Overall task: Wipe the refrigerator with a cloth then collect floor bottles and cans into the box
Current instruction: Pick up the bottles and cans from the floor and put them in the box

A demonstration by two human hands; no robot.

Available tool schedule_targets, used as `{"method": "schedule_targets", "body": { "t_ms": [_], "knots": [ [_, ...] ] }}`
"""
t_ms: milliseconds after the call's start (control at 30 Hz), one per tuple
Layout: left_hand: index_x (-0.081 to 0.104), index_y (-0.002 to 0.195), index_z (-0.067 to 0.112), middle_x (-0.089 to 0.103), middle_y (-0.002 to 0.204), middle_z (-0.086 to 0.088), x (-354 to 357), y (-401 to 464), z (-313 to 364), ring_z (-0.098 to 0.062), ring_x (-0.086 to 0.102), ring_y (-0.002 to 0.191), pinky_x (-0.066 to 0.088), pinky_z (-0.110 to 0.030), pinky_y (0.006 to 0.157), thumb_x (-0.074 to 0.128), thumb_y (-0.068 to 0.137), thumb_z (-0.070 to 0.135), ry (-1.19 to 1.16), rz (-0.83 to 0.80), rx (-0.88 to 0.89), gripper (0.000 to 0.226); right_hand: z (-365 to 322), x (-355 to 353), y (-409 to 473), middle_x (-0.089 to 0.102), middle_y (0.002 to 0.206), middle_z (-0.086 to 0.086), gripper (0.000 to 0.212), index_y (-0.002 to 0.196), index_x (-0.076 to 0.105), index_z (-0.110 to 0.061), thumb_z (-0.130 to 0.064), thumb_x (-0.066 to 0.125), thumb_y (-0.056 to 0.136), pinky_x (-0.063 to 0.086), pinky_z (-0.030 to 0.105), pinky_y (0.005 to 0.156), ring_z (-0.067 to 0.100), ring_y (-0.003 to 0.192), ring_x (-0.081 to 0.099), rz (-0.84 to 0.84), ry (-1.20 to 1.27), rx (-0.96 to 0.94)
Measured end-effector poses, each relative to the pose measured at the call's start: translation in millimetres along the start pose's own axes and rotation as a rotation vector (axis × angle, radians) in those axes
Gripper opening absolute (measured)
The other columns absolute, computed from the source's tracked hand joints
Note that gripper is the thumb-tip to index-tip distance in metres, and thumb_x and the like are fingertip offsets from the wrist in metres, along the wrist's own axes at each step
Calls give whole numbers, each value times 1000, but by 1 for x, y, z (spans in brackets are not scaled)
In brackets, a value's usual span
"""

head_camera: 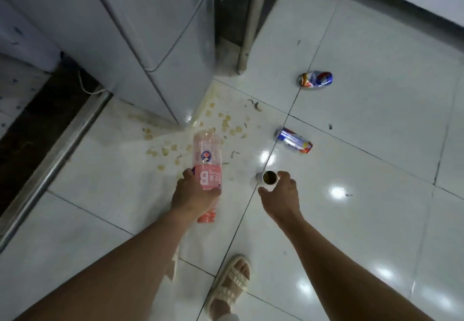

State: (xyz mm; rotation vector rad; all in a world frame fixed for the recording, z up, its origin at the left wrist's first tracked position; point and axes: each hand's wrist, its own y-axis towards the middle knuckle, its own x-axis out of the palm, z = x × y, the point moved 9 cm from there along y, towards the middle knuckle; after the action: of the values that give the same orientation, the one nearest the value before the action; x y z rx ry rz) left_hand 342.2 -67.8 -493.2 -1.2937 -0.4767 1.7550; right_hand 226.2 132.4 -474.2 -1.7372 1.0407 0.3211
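Note:
My left hand (193,195) grips a clear plastic bottle (208,160) with a pink label, cap end toward me. My right hand (281,195) reaches a small white cup-like can (268,177) lying on the floor tile; thumb and fingers spread around its open dark mouth, touching or nearly touching it. Two crushed blue, red and silver cans lie farther off: one (293,141) in the middle, another (315,79) beyond it. The white refrigerator (140,32) stands at the upper left. No box or cloth is visible.
Yellowish stains and scraps (221,122) spot the white floor by the refrigerator's corner. A pale table leg (247,44) stands behind it. A metal threshold strip (50,160) runs along the left. My sandalled foot (231,285) is at the bottom.

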Motion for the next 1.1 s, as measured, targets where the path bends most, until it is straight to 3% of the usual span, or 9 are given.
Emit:
{"method": "schedule_targets", "body": {
  "t_ms": [233,467,633,800,967,1100],
  "knots": [
    [35,127,12,56,113,-9,67,19,43,-25,59,95,52,-35,77,72,71,37,151,-85,88,72,71,-10,45,40,140,13,65,140,32,-9,-19,64,84,39,34,96,31,125,44,-14,-2,97],
    [35,126,8,57,112,-12,103,70,58,-28,62,94,55,-43,82,74,71,36,256,-142,122,73,106,17,92,34,143,15,77,143,27,-10,-20,69,80,39,36,99,31,127,41,-65,20,211],
    [35,128,8,57,112,-12,136,117,56,-28,62,93,55,-41,81,73,73,40,345,-156,170,74,129,46,142,30,145,13,85,145,23,-14,-23,72,77,41,38,97,31,129,38,-50,35,241],
    [31,133,10,55,114,-11,181,167,43,-25,60,94,51,-32,73,71,74,43,376,-153,180,79,151,85,196,28,144,11,89,145,23,-18,-27,76,74,41,39,97,31,129,36,-35,-25,185],
    [29,134,11,54,118,-11,220,205,25,-26,59,98,52,-35,78,72,72,45,413,-132,175,83,160,129,244,20,147,8,88,142,24,-28,-34,78,73,40,44,100,31,131,31,3,-232,48],
    [29,135,12,54,121,-11,234,224,14,-26,59,102,52,-35,80,74,72,44,414,-122,173,83,158,152,269,14,148,10,78,140,25,-29,-26,73,78,38,45,103,30,132,26,45,-403,-76]
  ]
}}
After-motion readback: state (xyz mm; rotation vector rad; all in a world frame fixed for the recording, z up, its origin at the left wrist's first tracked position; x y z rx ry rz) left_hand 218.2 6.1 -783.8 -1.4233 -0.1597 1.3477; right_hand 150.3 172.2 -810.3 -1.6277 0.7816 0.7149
